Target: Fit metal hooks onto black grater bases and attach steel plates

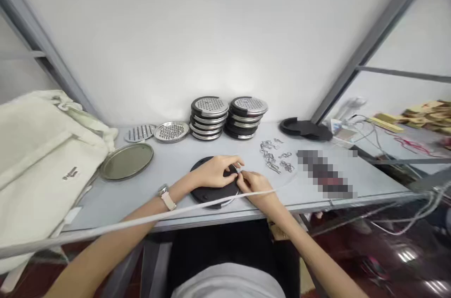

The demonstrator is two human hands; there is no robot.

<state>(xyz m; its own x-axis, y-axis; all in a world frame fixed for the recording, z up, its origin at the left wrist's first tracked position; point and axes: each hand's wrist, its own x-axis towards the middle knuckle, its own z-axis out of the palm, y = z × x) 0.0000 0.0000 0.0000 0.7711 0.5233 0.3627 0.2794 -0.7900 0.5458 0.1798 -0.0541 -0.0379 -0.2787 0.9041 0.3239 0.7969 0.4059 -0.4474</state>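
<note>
Both hands meet over the black disc (211,190), lying flat: left hand (214,172) presses it, right hand (255,184) pinches a small clip (238,172) at its right edge.

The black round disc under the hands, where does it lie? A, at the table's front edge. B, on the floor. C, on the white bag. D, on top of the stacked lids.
A: the black disc lies flat on the table at its front edge, under the left hand and right hand, well in front of the stacked lids.
</note>
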